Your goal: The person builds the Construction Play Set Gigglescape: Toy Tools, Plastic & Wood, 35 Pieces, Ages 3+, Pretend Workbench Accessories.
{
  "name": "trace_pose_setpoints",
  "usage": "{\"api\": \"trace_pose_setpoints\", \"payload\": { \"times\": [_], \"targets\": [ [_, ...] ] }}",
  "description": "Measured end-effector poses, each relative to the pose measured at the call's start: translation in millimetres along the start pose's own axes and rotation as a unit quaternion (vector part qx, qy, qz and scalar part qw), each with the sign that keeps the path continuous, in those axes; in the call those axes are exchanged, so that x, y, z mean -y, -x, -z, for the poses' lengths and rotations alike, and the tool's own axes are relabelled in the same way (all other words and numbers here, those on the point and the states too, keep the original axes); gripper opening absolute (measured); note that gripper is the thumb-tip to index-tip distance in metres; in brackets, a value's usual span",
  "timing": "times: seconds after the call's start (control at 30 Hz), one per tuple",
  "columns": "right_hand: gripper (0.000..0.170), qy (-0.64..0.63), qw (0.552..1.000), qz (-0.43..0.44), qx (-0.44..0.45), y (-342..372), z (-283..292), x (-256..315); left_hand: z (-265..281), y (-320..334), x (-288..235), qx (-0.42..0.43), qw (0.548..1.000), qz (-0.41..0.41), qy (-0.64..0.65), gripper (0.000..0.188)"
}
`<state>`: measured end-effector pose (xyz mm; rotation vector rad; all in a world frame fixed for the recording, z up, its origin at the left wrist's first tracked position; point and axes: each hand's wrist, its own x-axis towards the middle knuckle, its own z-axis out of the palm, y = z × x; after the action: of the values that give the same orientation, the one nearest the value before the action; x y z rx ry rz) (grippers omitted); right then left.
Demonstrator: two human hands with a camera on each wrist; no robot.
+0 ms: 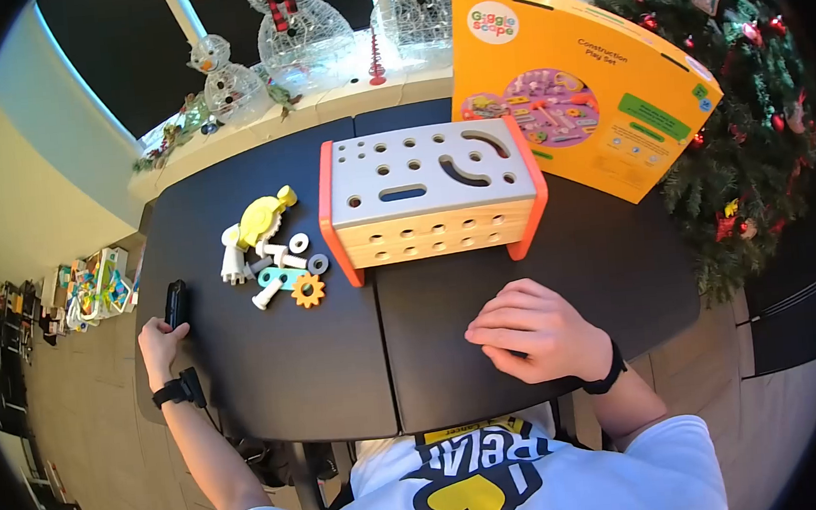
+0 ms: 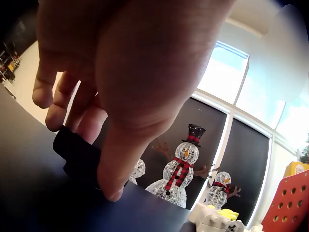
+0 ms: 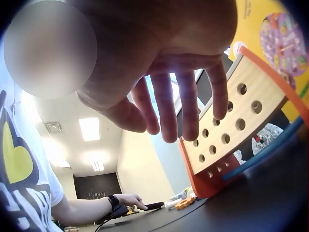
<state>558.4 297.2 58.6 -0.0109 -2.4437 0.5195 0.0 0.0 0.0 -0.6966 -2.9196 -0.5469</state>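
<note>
At the left edge of the dark table, my left hand (image 1: 159, 347) pinches a small black oblong device (image 1: 176, 302) between thumb and fingers; in the left wrist view the device (image 2: 76, 155) is a dark shape with little detail. My right hand (image 1: 541, 333) hovers near the table's right half, fingers loosely bent, nothing seen in it. Beyond it stands a toy workbench (image 1: 440, 236) with a grey holed top and red-orange sides. Left of the workbench lies a pile of toy parts: a yellow piece (image 1: 261, 219), an orange gear (image 1: 308, 291), a teal strip (image 1: 280, 277) and a white bolt (image 1: 267, 295).
A yellow Construction Play Set box (image 1: 595, 77) stands upright behind the workbench. A decorated Christmas tree (image 1: 734, 133) is at the right. Wire snowmen (image 1: 304, 28) line the window ledge at the back. A seam (image 1: 386, 353) splits the table (image 1: 293, 379).
</note>
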Motion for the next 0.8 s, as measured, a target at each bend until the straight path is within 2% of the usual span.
{"api": "trace_pose_setpoints", "payload": {
  "times": [0.03,0.13,0.17,0.27,0.3,0.4,0.43,0.47,0.53,0.6,0.63,0.73,0.8],
  "targets": [
    [0.020,0.006,1.000,0.000,0.004,1,1,0,1,3,-4,0.006,1.000,0.010,-0.004,0.043],
    [0.021,0.003,1.000,-0.001,0.004,3,3,0,-1,16,-21,-0.055,0.997,-0.033,-0.051,0.042],
    [0.021,0.003,1.000,-0.001,0.003,3,3,0,3,20,-32,-0.047,0.996,-0.035,-0.071,0.041],
    [0.020,0.003,1.000,0.000,-0.001,2,3,0,7,41,-71,-0.132,0.985,-0.073,-0.090,0.036],
    [0.020,0.005,1.000,0.001,-0.004,2,3,1,14,50,-89,-0.111,0.988,-0.077,-0.076,0.032],
    [0.020,0.007,1.000,-0.001,-0.006,1,6,2,20,66,-125,-0.101,0.979,-0.168,0.047,0.031],
    [0.020,0.006,1.000,-0.003,-0.007,1,6,3,26,75,-144,-0.085,0.967,-0.215,0.109,0.030],
    [0.020,0.014,1.000,-0.005,-0.010,0,8,3,34,87,-165,-0.061,0.963,-0.217,0.149,0.029],
    [0.020,0.027,0.999,-0.011,-0.018,-3,10,6,40,101,-192,-0.014,0.945,-0.264,0.195,0.028],
    [0.022,0.039,0.998,-0.028,-0.028,-7,14,6,44,115,-219,-0.010,0.914,-0.339,0.222,0.028],
    [0.023,0.045,0.998,-0.037,-0.032,-8,17,6,44,124,-236,-0.015,0.890,-0.369,0.267,0.031],
    [0.027,0.124,0.983,-0.086,-0.103,-21,30,3,35,137,-267,-0.005,0.864,-0.400,0.305,0.042],
    [0.042,0.153,0.966,-0.142,-0.154,-25,33,-9,25,142,-283,0.003,0.856,-0.407,0.319,0.052]
  ]
}}
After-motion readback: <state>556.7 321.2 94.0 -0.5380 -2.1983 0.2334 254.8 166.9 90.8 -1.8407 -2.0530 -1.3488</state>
